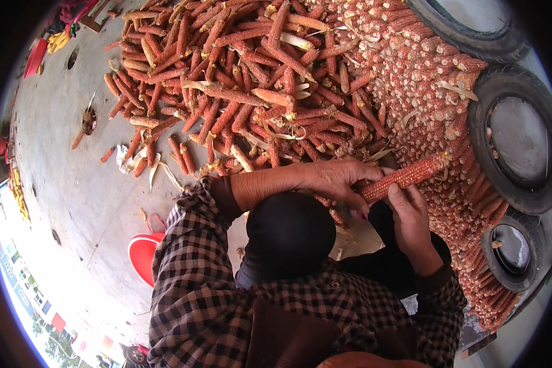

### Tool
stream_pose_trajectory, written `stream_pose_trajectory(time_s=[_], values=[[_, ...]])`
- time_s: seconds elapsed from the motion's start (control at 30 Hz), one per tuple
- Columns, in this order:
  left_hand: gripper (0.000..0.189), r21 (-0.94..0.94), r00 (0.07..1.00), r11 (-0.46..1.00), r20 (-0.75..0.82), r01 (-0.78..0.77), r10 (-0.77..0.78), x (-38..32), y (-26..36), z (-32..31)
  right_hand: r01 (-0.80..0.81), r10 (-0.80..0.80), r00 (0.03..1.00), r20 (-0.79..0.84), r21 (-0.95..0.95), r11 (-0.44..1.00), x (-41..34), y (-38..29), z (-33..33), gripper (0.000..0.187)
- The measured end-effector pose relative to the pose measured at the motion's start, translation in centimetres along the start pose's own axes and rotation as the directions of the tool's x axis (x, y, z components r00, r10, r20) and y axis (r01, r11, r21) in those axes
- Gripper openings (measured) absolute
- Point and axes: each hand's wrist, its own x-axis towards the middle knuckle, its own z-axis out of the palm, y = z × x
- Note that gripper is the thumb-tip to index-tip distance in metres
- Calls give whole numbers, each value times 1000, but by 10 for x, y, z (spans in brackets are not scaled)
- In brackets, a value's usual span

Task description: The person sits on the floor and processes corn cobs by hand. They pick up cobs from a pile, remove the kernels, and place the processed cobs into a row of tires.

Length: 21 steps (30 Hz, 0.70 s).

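A bare reddish corn cob (407,175) slants up to the right between both hands. My left hand (338,179) reaches across from the left, its fingers closed around the cob's lower left end. Near the cob's middle, my right hand (407,204) grips it with the thumb on top. The cob's right tip sticks out free. Beyond the hands lies a loose heap of red corn cobs (225,92), with dry husk strips among them. To the right, many cobs are packed tightly side by side, making a stack (423,83) with pale ends showing.
Several rubber tires (480,133) lean along the right side of the stack. A red plastic basin (145,257) sits on the concrete floor (87,184) by the left sleeve. Farther left are another red container (36,59), yellow corn (59,42) and stray cobs.
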Motion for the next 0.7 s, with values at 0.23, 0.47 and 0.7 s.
stream_pose_trajectory(time_s=[0.23,0.47,0.7], values=[[46,351,977,913,-46,210,-207,-29,-32,-59,161,-145,985,-98,176,971,-3,-30,-3,28],[41,312,362,464,-932,829,-20,-67,-77,-252,32,-33,999,9,63,997,-4,-32,-5,36],[41,268,277,-248,-961,931,5,-73,-90,-313,-64,62,998,18,94,994,2,-35,-10,40]])
